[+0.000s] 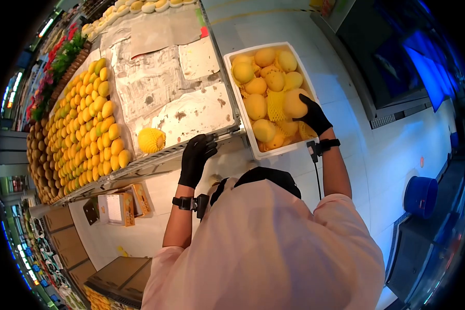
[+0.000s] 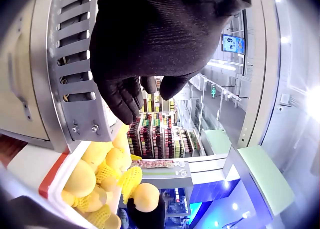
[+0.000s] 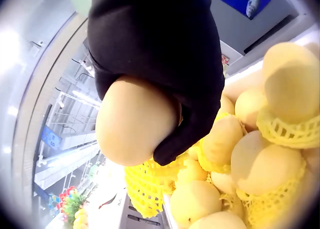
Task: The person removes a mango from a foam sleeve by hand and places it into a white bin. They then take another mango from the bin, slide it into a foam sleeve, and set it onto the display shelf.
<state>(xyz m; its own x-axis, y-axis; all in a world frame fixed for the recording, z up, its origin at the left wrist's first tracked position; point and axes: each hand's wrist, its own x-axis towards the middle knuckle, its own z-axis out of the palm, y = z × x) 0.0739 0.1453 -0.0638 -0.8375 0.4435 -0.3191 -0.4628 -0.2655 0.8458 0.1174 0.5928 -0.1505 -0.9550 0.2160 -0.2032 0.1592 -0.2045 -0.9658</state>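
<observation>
A white foam box (image 1: 230, 67) holds yellow melons, some in yellow foam nets. Above its right side, my black-gloved right hand (image 1: 315, 118) grips a melon (image 1: 295, 103); in the right wrist view, the gloved hand (image 3: 160, 54) curls its fingers and thumb round that smooth melon (image 3: 135, 121), with a yellow net (image 3: 147, 184) hanging beneath. My gloved left hand (image 1: 195, 160) is at the display stand's metal edge, its fingers loosely bent and holding nothing; the left wrist view shows the hand (image 2: 150, 39) beside the slotted metal rail (image 2: 75, 49).
One netted melon (image 1: 151, 140) sits on the stand near its front edge. Rows of yellow mangoes (image 1: 90, 124) fill the stand's left part. Cartons (image 1: 120, 207) lie on the floor below, and a blue bin (image 1: 420, 196) stands at the right.
</observation>
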